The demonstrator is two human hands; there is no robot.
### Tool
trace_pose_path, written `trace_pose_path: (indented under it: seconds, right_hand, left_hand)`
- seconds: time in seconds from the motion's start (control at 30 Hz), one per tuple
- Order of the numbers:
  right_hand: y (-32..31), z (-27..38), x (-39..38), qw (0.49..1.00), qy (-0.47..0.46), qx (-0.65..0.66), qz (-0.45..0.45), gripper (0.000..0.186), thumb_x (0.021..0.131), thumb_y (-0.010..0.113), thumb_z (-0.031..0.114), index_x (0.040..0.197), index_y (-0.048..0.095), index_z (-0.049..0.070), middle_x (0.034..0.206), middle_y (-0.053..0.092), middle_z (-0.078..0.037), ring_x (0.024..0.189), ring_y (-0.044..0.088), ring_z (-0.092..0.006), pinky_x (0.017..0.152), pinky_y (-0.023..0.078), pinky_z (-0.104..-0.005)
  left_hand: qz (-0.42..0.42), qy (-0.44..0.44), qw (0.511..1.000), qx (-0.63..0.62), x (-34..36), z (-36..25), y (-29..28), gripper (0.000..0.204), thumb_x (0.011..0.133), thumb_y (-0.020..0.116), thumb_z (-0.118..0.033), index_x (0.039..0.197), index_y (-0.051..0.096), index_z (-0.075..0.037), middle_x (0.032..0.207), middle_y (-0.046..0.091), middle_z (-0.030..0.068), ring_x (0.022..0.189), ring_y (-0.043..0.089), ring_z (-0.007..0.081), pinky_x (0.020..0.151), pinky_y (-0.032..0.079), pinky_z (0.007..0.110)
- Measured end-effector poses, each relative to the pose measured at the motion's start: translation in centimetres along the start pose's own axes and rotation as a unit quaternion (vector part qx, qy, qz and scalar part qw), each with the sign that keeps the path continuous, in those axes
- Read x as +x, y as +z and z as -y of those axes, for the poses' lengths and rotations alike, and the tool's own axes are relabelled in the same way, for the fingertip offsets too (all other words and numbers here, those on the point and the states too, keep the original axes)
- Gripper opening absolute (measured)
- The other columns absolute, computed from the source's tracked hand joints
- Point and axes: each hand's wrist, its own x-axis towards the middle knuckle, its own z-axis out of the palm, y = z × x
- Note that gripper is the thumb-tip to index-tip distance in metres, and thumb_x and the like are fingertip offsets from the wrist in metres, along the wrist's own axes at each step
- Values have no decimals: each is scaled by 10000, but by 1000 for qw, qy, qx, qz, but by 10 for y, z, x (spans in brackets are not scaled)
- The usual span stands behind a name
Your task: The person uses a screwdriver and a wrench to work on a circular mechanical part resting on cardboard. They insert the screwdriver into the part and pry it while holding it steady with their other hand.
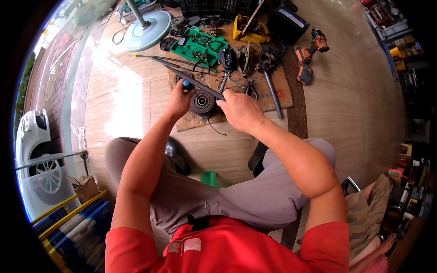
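My left hand [179,99] is closed on a blue-ended object [187,84], just above the upper left of a dark round pulley-like part [201,103], which has a thin cord trailing below it. My right hand [237,110] grips the near end of a long, flat dark bar [203,88], which slants up to the left over the blue-ended object. The round part lies on a worn cardboard sheet [283,97]. Just beyond my hands are pliers [226,79] and thin black cables [167,61]; whether the bar touches the round part I cannot tell.
Behind lie a green tool case [191,48], yellow container [250,28], grimy metal parts and a long metal bar [273,95]. A cordless drill [314,48] and black battery [287,25] stand right. A fan base [146,31] is upper left. Another person's leg [364,209] is lower right.
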Motion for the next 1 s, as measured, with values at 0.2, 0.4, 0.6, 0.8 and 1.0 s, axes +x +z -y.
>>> trace_pose_path:
  seconds: [0.2,0.4,0.6,0.8,1.0]
  right_hand:
    - [2,2,-1,1000,0,1,-2,284,1010,503,292,970,509,11,798,666,-260,805,648,-464,725,487,-559]
    - [10,0,1,1000,-11,-18,9,288,1014,495,297,979,503,11,771,666,-250,786,649,-467,713,486,-567]
    - [8,2,-1,1000,-8,-26,12,288,1014,495,298,971,507,13,776,668,-251,788,647,-471,713,490,-563]
    - [6,1,0,1000,-2,-16,12,300,1016,490,307,972,514,11,806,677,-246,810,653,-462,730,494,-559]
    - [3,5,2,998,-5,-44,39,302,1012,495,299,974,538,2,839,684,-242,833,669,-436,743,513,-541]
  left_hand:
    - [-13,1,999,30,-5,-11,0,332,916,671,-78,1221,545,-39,1036,675,111,904,652,188,798,517,334]
    - [-19,12,999,27,-8,-7,0,312,919,666,-81,1205,549,-39,1030,680,124,890,664,205,792,518,337]
    - [-19,8,999,29,-8,-7,1,288,920,668,-93,1179,550,-43,1016,683,115,870,664,205,783,516,340]
    - [-12,-3,998,55,-8,-13,3,270,917,677,-125,1136,548,-31,974,682,136,859,665,227,783,514,354]
    - [-35,45,997,57,-2,4,1,281,916,679,-139,1146,550,-43,968,687,141,863,669,240,782,514,366]
